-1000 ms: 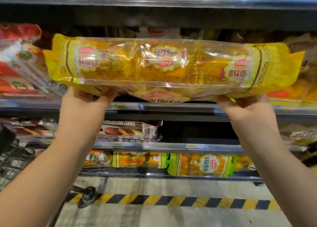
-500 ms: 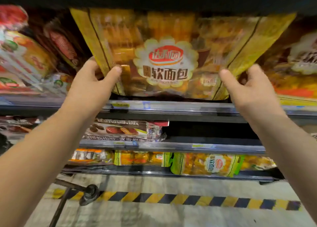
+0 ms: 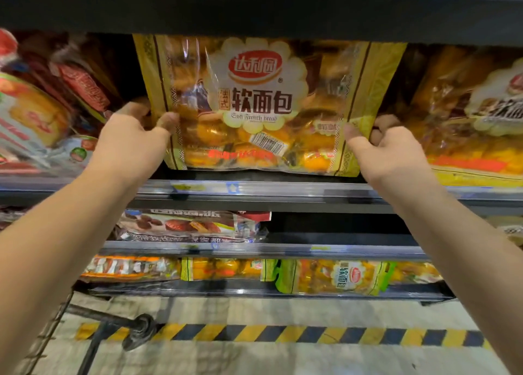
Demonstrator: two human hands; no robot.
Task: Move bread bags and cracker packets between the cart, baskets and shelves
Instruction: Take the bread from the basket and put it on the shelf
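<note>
Holding bread bag (image 3: 254, 105) upright on shelf (image 3: 283, 189), upper centre of head view | left hand (image 3: 127, 139) pinches its left edge, thumb in front | right hand (image 3: 393, 148) pinches right edge likewise | risk: released early, the soft bag could slump forward off the shelf.

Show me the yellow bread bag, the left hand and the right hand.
yellow bread bag (image 3: 254, 102): head view, on the printed label on its front.
left hand (image 3: 130, 148): head view, back of the hand.
right hand (image 3: 390, 151): head view, back of the hand.
</note>
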